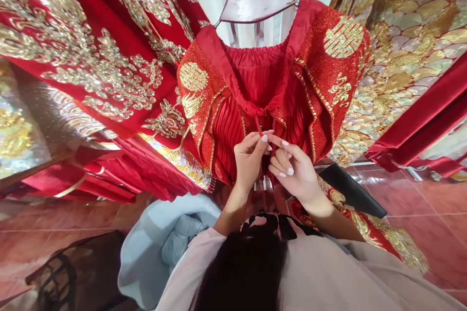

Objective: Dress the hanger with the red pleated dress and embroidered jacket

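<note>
A red pleated skirt [255, 73] with gold embroidery hangs from a dark hanger [255, 0] in front of me. My left hand [250, 158] and my right hand [294, 167] meet at its front opening. Both pinch a thin red tie cord [258, 125] there, fingers closed, the two hands touching each other. The cord's ends are partly hidden by my fingers.
Red garments with heavy gold embroidery [83, 63] hang at the left, and a gold scale-patterned one [408, 39] at the right. A pale blue cloth [164, 238] lies below left. The floor is red tile [419, 233]. A dark flat object [352, 189] lies at the right.
</note>
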Available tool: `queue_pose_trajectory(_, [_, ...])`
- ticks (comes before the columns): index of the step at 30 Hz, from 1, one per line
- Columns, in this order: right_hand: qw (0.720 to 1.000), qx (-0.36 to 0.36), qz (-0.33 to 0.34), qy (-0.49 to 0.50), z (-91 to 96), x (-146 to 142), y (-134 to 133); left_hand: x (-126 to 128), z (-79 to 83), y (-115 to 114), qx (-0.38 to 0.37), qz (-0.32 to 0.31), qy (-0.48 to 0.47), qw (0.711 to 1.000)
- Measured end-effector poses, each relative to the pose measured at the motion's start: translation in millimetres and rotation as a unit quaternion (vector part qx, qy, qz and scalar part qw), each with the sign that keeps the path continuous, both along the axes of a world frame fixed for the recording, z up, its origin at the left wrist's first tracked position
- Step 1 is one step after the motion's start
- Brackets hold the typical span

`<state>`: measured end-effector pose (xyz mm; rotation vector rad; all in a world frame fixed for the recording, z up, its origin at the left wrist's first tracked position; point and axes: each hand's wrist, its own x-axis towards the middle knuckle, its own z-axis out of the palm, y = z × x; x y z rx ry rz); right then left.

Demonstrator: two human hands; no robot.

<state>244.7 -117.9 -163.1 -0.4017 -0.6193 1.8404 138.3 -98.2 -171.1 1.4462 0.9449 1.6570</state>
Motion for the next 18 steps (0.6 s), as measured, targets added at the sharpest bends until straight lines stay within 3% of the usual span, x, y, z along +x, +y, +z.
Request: queue_pose_trajectory(18, [0.997,-0.012,-0.056,-0.056,-11.4,-3.4,3.6,-3.1,-4.5,1.9,0.087,0.073,0.103,0.988])
